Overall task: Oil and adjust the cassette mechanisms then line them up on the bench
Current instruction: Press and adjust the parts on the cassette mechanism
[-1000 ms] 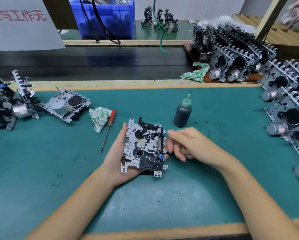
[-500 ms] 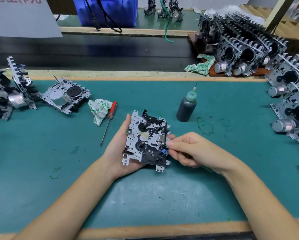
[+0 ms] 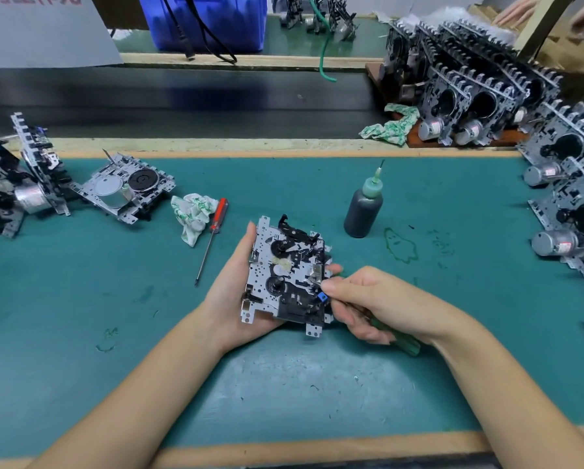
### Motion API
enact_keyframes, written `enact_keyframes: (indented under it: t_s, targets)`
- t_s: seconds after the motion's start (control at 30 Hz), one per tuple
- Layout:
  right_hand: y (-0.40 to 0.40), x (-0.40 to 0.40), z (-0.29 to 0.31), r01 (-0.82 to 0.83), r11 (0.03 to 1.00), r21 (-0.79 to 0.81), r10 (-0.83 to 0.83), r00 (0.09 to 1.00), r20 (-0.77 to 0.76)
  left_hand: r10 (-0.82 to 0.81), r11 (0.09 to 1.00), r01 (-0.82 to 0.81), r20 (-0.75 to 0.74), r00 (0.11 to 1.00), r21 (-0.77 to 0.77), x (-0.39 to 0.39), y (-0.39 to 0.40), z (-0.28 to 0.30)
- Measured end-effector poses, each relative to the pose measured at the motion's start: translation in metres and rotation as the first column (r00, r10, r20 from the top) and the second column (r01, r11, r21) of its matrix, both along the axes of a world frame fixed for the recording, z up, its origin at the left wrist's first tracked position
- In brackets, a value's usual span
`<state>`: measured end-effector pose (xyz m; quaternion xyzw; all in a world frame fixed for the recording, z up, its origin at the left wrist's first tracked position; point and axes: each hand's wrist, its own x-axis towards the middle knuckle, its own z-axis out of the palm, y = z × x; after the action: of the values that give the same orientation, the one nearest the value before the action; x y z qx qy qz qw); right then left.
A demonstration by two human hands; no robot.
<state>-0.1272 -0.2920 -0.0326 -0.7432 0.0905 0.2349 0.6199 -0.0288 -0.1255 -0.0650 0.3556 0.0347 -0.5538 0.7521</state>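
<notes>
Teal matting covers the tabletop (image 3: 80,333) in the head view, the only view there is. The left hand (image 3: 236,292) cradles a cassette mechanism (image 3: 285,272) from beneath, thumb along its left edge and fingertips curling up at the right edge, so the plate sits face-up above the mat near the middle of the bench. The right hand (image 3: 368,299) has its fingers closed round a green-handled screwdriver (image 3: 398,340), the handle poking out below the palm; the tip is hidden behind the fingers, close to the small blue part (image 3: 322,297) on the mechanism's right edge.

A second ago the right hand sat further up that edge; it has since slid down toward the blue part and the green handle has come into sight. My reading is that the adjusting step is underway on this unit, with lining up not yet begun for it.

An oil bottle (image 3: 363,208) stands upright just beyond the mechanism, apart from both hands. A red-handled screwdriver (image 3: 214,235) lies beside a crumpled rag (image 3: 192,211) to the left. Further left another mechanism (image 3: 124,187) lies flat with its motor up. Rows of upright mechanisms (image 3: 571,198) stand along the right edge.
</notes>
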Motion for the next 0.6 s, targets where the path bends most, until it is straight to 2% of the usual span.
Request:
enact_keyframes:
  t_s: [0.27,0.6]
  targets:
    - [-0.0004,0.0015,0.0002,-0.025,0.999,-0.044,0.022,0.998,-0.066,0.057,0.994,-0.061,0.053,0.997,0.086,-0.0034,-0.0036,0.0013]
    - [-0.0011,0.0039,0.0006,-0.086,0.988,-0.130,0.081,0.996,-0.045,0.063,0.992,-0.072,0.090,0.994,0.105,-0.0049,-0.0044,0.0001]
